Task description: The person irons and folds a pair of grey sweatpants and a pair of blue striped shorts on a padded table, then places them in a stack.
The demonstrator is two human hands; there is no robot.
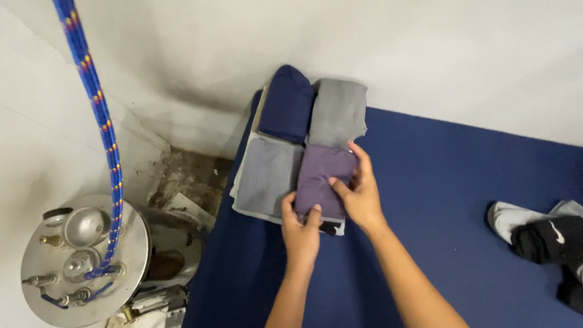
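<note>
Both my hands rest on a folded purple garment [323,170] that lies on a pile of folded clothes at the far corner of a dark blue mattress [443,190]. My left hand [301,231] grips its near edge, thumb on top. My right hand [360,191] holds its right side, fingers spread along the edge. Beside the purple piece lie a folded light grey garment [265,174], a folded navy garment [286,103] and a folded grey garment [337,112].
A loose heap of black and white-grey clothes [576,248] lies at the mattress's right side. Left of the mattress stands a round metal tank lid [85,260] with valves, and a blue rope [98,106] hangs above it. White walls close the corner.
</note>
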